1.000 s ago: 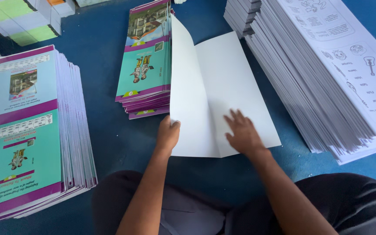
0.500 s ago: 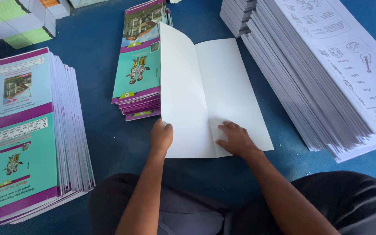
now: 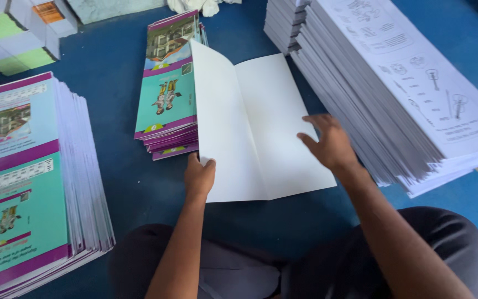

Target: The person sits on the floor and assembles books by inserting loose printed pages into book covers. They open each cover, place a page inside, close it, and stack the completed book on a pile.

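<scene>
White and blank, a folded sheet of card (image 3: 255, 127) lies open on the blue floor (image 3: 112, 66) in front of the seated person, its crease running away from them and its left half tilted up. The left hand (image 3: 199, 176) grips the near left corner of that sheet, fingers curled around its edge. The right hand (image 3: 327, 144) hovers over the sheet's right edge with its fingers spread wide and holding nothing; whether it touches the paper I cannot tell. Just left of the sheet, touching its raised half, stands a small stack of teal and purple covers (image 3: 167, 94). A taller stack of the same covers (image 3: 29, 177) sits at the left edge. To the right, just beside the right hand, rises a high pile of white printed sheets (image 3: 405, 83).
</scene>
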The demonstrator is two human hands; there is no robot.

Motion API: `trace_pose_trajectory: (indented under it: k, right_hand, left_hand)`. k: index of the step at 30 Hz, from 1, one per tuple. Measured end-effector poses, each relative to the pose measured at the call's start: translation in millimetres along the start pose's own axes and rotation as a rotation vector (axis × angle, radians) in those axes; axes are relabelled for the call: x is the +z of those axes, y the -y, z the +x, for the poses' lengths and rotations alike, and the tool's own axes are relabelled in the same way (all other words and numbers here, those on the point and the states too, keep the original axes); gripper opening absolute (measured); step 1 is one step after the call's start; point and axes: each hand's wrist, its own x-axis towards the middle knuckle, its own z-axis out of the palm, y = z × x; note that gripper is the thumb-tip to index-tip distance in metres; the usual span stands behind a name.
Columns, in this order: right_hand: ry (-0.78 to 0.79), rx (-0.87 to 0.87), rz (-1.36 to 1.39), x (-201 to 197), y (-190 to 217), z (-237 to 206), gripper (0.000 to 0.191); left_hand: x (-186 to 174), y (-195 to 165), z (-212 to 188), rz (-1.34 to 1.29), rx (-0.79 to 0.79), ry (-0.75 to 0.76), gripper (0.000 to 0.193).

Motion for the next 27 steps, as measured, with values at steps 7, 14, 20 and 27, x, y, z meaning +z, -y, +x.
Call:
trace_pose_trajectory:
  k: [7, 14, 20, 27]
  right_hand:
    - [-0.109, 0.120, -0.120, -77, -49, 30, 0.039]
    - [0.197, 0.283, -0.455, -127, -119, 49, 0.046]
    - [0.301, 0.334, -0.352, -136, -154, 53, 0.043]
    - [0.234, 0.359, -0.261, -138, -160, 53, 0.039]
  left_hand:
    - [1, -13, -13, 0.041, 0.037, 0.010, 0.051]
    - [3, -20, -27, 0.187, 0.052, 0.020, 0.046]
    - [1, -21, -29, 0.231, 0.015, 0.034, 0.046]
    - [0, -22, -29, 0.253, -0.012, 0.070, 0.047]
